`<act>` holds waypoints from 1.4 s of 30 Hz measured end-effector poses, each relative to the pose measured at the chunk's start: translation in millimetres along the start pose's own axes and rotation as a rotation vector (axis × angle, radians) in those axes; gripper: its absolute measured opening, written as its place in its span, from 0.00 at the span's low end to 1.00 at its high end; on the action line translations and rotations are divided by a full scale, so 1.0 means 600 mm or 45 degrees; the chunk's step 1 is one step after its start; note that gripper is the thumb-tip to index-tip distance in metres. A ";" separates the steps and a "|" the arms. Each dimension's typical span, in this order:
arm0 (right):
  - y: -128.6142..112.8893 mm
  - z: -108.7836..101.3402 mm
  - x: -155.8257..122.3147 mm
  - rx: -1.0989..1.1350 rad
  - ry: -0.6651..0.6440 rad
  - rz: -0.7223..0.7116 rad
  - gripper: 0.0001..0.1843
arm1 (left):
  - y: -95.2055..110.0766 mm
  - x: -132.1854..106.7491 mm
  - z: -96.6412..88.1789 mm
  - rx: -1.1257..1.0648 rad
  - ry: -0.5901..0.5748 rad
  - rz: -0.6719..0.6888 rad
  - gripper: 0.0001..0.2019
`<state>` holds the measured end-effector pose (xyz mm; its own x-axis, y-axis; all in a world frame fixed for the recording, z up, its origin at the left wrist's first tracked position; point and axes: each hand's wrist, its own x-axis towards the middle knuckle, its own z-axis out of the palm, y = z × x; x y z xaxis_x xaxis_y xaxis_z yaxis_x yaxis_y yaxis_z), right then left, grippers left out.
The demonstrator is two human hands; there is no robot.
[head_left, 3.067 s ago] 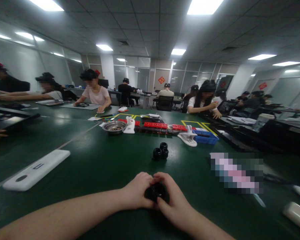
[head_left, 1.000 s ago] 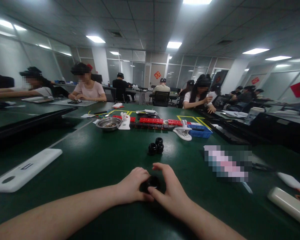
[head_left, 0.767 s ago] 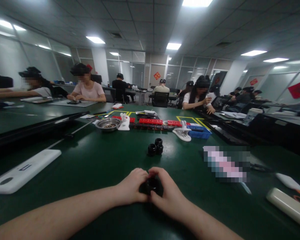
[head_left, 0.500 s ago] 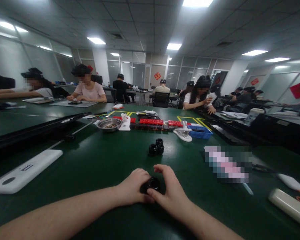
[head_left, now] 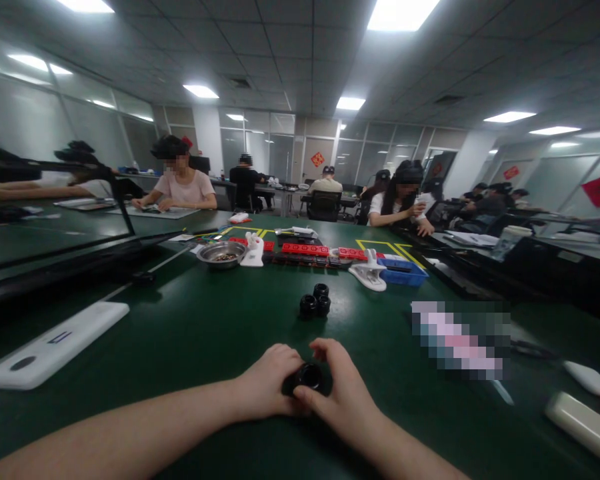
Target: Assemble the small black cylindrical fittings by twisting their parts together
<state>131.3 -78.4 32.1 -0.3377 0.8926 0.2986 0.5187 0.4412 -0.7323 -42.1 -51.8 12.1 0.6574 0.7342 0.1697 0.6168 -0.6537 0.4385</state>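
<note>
A black, round, hollow part [head_left: 310, 377], like a small wheel or ring, is held low in front of me with its opening facing up. My left hand [head_left: 270, 380] is closed round its left side, the fingertips mostly hidden behind it. From the right, my right hand [head_left: 343, 387] curls about the same part, its thumb on the near rim and its index finger arched above the far side. Just beyond my hands stand three similar black round parts [head_left: 308, 305], grouped close together on the green table [head_left: 220, 320].
Farther back are a metal bowl [head_left: 222, 255] of small pieces, red trays [head_left: 305, 249], a white clamp [head_left: 370, 270] and a blue bin [head_left: 404, 272]. A white device [head_left: 55, 345] lies left, a cream object [head_left: 587, 420] right. Co-workers sit around.
My hands keep the same hold on the black part. The view has shifted slightly, so things sit a bit lower. At the left, a thin black frame now stands raised.
</note>
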 end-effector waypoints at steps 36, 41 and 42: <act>-0.002 -0.005 -0.003 0.036 -0.067 -0.013 0.30 | -0.008 -0.002 0.007 0.008 0.025 0.044 0.19; -0.005 -0.008 -0.004 0.102 -0.167 -0.094 0.28 | -0.004 -0.003 0.003 -0.032 0.013 0.002 0.24; -0.007 -0.010 -0.006 0.121 -0.204 -0.159 0.31 | -0.003 -0.003 0.002 -0.052 0.009 0.015 0.26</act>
<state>135.3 -82.9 37.9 -0.5189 0.8021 0.2955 0.3913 0.5302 -0.7522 -44.1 -52.4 10.1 0.6615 0.7276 0.1814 0.5905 -0.6545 0.4722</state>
